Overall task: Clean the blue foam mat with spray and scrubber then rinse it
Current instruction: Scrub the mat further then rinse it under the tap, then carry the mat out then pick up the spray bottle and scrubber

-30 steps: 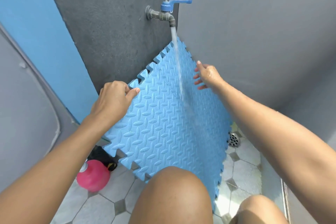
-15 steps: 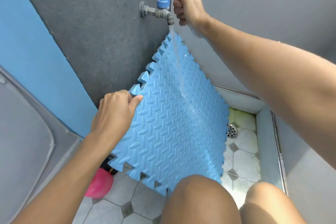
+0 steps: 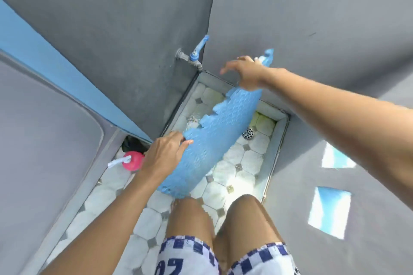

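Observation:
The blue foam mat (image 3: 214, 138) hangs bowed over the tiled wash bay, its toothed edge turned toward the corner. My left hand (image 3: 164, 156) grips its lower left edge, thumb on the patterned face. My right hand (image 3: 244, 73) lies over the mat's upper end with fingers spread and straight; its thumb is hidden. One mat corner sticks up behind that wrist. The tap (image 3: 194, 57) with a blue lever sits on the wall above, and no stream shows under it. A pink spray bottle (image 3: 133, 161) with a white nozzle stands on the floor to the left. No scrubber is in view.
A round drain (image 3: 248, 133) lies in the white tiled floor (image 3: 225, 176) right of the mat. Grey walls close in the bay at the back and right. A black object (image 3: 134, 143) sits behind the pink bottle. My bare knees are just below the mat.
My right hand left the tap lever and came down onto the mat's upper end. The water stream has stopped. The view rose higher and the mat swung away from the wall.

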### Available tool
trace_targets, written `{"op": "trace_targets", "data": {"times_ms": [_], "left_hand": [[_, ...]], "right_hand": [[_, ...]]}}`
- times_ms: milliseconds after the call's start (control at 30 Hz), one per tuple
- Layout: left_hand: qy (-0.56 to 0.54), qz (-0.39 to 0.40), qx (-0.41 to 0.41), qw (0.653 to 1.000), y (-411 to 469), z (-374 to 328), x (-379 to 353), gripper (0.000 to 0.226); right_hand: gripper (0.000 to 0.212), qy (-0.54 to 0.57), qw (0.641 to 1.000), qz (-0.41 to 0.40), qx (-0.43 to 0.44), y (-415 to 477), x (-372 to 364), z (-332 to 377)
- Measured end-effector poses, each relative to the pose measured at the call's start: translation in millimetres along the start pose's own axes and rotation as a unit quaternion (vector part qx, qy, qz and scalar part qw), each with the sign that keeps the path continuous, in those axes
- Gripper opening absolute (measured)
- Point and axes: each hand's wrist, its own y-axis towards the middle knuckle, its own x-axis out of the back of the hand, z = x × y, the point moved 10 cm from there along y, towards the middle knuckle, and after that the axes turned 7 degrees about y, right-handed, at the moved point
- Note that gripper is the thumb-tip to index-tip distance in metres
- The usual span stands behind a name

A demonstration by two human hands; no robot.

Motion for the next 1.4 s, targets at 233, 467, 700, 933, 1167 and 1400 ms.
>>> {"op": "trace_targets", "data": {"times_ms": [233, 467, 700, 933, 1167, 1400], "left_hand": [[0.067, -0.002, 0.06, 0.996, -92, -33, 139, 0.035], [0.071, -0.102, 0.254, 0.959, -257, 4, 261, 0.038], [-0.055, -0.177, 0.565, 0.804, -519, 23, 272, 0.034], [-0.071, -0.271, 0.745, 0.605, -757, -81, 230, 0.042], [-0.09, -0.341, 0.827, 0.438, -876, -177, 139, 0.034], [-0.174, -0.355, 0.851, 0.344, -943, -176, 54, 0.029]], "right_hand": [[0.058, -0.163, 0.978, 0.079, 0.107, -127, 12, 41], [0.03, -0.101, 0.955, 0.022, 0.279, -198, 28, 225], [0.03, -0.168, 0.865, 0.118, 0.457, -270, -66, 465], [0.018, -0.262, 0.711, 0.217, 0.616, -450, -209, 642], [0.039, -0.396, 0.557, 0.289, 0.67, -582, -369, 692], [0.043, -0.47, 0.472, 0.316, 0.676, -650, -500, 716]]}}
